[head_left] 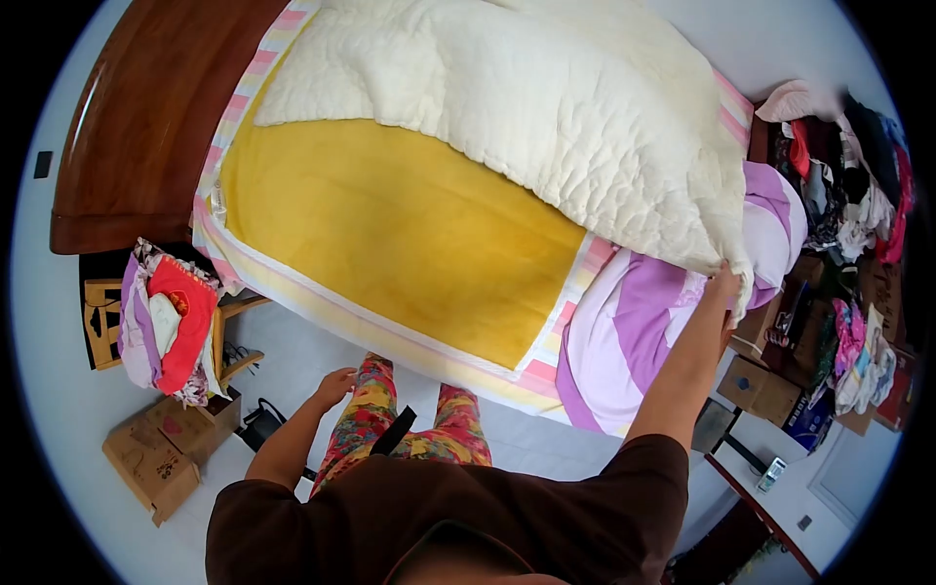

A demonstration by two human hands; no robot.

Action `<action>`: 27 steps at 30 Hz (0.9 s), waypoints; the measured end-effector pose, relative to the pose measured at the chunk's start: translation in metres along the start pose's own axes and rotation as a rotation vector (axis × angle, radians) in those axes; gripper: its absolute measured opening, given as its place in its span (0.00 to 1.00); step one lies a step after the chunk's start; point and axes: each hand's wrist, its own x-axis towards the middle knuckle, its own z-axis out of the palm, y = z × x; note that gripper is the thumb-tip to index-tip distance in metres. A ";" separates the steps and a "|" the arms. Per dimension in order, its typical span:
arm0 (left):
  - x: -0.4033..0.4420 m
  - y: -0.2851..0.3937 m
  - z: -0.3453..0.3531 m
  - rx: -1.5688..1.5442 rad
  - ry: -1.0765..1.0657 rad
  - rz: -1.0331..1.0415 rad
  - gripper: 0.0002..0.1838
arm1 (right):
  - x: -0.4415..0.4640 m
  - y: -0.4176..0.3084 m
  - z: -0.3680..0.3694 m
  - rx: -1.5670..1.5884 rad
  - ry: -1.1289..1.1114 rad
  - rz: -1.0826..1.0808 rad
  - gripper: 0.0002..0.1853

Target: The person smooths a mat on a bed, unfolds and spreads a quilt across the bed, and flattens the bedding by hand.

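My right hand (723, 281) grips the near right corner of a cream quilted quilt (546, 107). The quilt lies over the far part of the bed, its near edge running diagonally across a yellow blanket (390, 234). Under the yellow blanket is a striped pink, white and yellow sheet (322, 312). A purple and white cover (634, 322) lies bunched at the bed's right end, below the quilt's corner. My left hand (336, 386) hangs beside my thigh, away from the bed, its fingers loosely apart with nothing in them.
A brown wooden headboard (146, 127) stands at the left. Below it, a chair (102, 322) bears clothes (180, 322), with cardboard boxes (161, 453) on the floor. Piled clothes (848, 185), more boxes (760, 390) and a table (780, 487) are at the right.
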 end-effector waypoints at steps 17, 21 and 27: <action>0.015 -0.019 0.000 0.223 0.032 0.113 0.23 | -0.114 0.074 0.038 -0.144 -0.123 0.290 0.31; 0.022 -0.011 -0.016 0.247 0.010 0.090 0.23 | -0.154 0.112 0.013 -0.214 -0.254 0.319 0.31; 0.048 -0.012 -0.070 0.340 0.053 0.163 0.23 | -0.269 0.198 -0.013 -0.473 -0.730 0.365 0.22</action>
